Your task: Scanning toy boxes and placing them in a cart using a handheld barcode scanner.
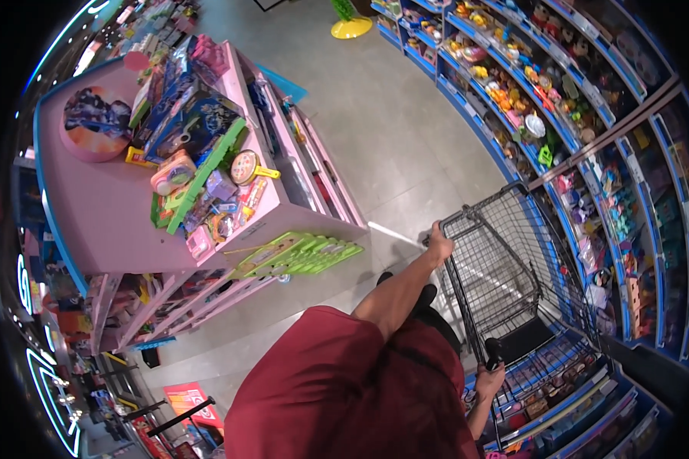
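Note:
A black wire shopping cart (494,264) stands before me, alongside the toy shelves. My left hand (439,246) grips the near end corner of its handle bar, with the arm stretched out. Lower in the view, my right hand (490,378) is closed around the same bar. Just by its fingers sits a black knob-like piece (494,351); whether it belongs to the cart or is held, I cannot tell. A black flat panel (522,341) lies across part of the wire basket. The floor shows through the mesh.
A pink display unit (115,229) at the left bears boxed toys (189,123), a green plastic piece (206,178) and small packs. Green moulded trays (310,252) hang on its end. Blue-edged shelves (471,120) of small toys curve along the right. Grey floor (350,109) runs between.

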Demonstrator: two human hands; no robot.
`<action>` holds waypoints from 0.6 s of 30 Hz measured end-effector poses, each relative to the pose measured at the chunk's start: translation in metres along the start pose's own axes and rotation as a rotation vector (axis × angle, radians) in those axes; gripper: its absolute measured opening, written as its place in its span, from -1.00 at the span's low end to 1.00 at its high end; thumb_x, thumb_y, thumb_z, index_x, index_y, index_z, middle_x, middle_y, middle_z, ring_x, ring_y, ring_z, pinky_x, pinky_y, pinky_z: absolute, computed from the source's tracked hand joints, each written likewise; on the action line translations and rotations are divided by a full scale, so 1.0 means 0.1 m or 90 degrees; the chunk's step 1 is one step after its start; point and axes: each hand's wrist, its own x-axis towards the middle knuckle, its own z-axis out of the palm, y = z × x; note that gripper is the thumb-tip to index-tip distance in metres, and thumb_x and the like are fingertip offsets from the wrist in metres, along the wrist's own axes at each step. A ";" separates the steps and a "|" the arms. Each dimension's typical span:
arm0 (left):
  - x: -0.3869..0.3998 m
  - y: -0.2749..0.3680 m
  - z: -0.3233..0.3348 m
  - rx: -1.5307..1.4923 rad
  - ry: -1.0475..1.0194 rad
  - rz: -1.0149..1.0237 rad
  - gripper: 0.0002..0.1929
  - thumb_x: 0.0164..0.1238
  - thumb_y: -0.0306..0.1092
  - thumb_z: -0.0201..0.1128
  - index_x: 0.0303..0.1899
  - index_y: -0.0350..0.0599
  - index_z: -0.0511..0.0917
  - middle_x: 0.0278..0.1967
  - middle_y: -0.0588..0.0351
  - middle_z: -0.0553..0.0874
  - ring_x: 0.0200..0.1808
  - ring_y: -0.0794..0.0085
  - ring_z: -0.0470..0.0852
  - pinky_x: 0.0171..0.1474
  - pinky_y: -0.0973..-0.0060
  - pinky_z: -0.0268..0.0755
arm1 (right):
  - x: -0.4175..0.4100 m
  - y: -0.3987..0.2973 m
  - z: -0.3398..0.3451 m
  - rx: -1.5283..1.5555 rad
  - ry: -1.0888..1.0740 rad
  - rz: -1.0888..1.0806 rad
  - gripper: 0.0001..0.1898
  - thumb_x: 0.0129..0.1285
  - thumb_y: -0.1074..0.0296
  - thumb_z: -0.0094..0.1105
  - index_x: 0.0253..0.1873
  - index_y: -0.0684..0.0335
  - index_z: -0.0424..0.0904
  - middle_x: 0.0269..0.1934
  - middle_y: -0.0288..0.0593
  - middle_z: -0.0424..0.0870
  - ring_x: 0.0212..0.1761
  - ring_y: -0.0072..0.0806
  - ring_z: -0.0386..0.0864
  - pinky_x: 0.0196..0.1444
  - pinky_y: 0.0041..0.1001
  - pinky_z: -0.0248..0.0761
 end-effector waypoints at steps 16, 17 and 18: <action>-0.88 0.18 -1.26 0.142 -0.100 0.085 -0.64 0.34 -0.60 0.17 0.15 -0.24 0.62 -0.06 0.12 0.72 -0.19 0.51 0.64 -0.13 0.56 0.51 | 0.05 -0.42 -0.19 0.021 0.040 -0.085 -0.64 0.14 0.47 0.35 0.04 0.37 0.52 -0.29 0.11 0.70 -0.22 0.06 0.68 -0.12 -0.19 0.47; -0.96 0.16 -1.45 0.100 -0.054 0.074 -0.68 0.35 -0.57 0.17 0.10 -0.26 0.65 -0.10 0.12 0.73 -0.19 0.50 0.64 -0.12 0.54 0.50 | 0.12 -0.35 -0.14 0.034 0.005 -0.044 -0.60 0.16 0.48 0.35 0.10 0.38 0.50 -0.23 0.14 0.69 -0.14 0.09 0.67 -0.05 -0.19 0.46; -1.04 0.16 -1.65 0.059 -0.002 0.065 -0.72 0.35 -0.54 0.18 0.05 -0.28 0.67 -0.13 0.12 0.74 -0.19 0.49 0.63 -0.10 0.51 0.49 | 0.18 -0.36 -0.09 0.044 0.003 -0.057 -0.58 0.18 0.47 0.35 0.13 0.37 0.50 -0.23 0.12 0.70 -0.14 0.11 0.66 -0.05 -0.19 0.46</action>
